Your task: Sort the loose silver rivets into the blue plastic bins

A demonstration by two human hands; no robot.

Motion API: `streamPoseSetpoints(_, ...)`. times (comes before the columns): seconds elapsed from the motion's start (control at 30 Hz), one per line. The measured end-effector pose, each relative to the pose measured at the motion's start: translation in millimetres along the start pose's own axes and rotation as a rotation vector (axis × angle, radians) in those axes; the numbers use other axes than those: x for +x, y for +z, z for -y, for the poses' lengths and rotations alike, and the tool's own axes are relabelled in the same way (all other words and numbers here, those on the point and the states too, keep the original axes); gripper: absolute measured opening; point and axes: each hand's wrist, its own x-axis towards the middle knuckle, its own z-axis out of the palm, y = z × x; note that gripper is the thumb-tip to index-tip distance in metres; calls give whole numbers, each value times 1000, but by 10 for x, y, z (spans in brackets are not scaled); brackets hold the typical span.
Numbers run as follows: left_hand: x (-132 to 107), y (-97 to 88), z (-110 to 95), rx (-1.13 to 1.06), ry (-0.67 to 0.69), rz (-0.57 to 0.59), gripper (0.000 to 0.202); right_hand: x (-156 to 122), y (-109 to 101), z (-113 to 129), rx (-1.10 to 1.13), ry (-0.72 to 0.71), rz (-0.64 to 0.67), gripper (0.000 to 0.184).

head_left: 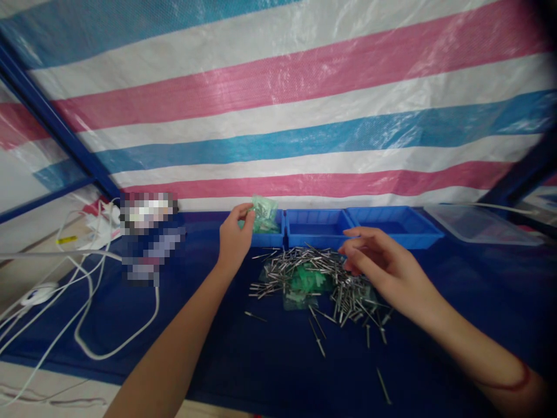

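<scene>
My left hand [236,232] pinches the edge of a small clear plastic bag [265,215] with pale green contents. The bag is at the left blue bin [268,240], partly over its inside. My right hand [378,258] hovers at the right side of a heap of metal pop rivets [313,258], its fingers loosely curled and apart. Nothing held shows clearly in it. Amid the rivets lie bright green plastic pieces [308,278] in a clear bag. Several loose rivets [319,347] are scattered on the dark blue table toward me.
Behind the heap stand a middle blue bin [317,239] and a right blue bin [404,239]. A translucent lid [478,225] lies at the far right. White cables [89,284] tangle on the left, near blurred items. A striped plastic sheet [278,139] hangs behind the table.
</scene>
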Motion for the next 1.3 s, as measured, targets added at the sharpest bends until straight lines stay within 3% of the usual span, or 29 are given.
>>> streamPoseSetpoints(0.2,-39,35,80,401,202,191,24,-27,3,-47,-175,-42,87,27)
streamPoseSetpoints(0.33,-126,82,-12,529,274,233,23,-26,37,2,-514,-353,255,18)
streamPoseSetpoints(0.47,-185,83,-97,578,324,163,24,-44,155,19,-755,-575,386,39)
streamPoseSetpoints(0.6,-232,72,-229,507,434,223,26,-65,255,-12,-830,-591,423,28)
streamPoseSetpoints(0.7,-273,69,-340,412,559,420,27,-68,283,-32,-853,-602,400,23)
streamPoseSetpoints(0.8,-330,76,-417,349,654,649,26,-63,298,-46,-865,-613,392,30)
streamPoseSetpoints(0.87,-367,85,-443,348,676,726,26,-58,310,-53,-881,-619,393,31)
streamPoseSetpoints(1.07,-388,91,-427,351,640,771,24,-49,340,-29,-907,-620,366,13)
streamPoseSetpoints(1.3,-363,69,-423,259,577,767,27,-31,274,8,-842,-592,227,19)
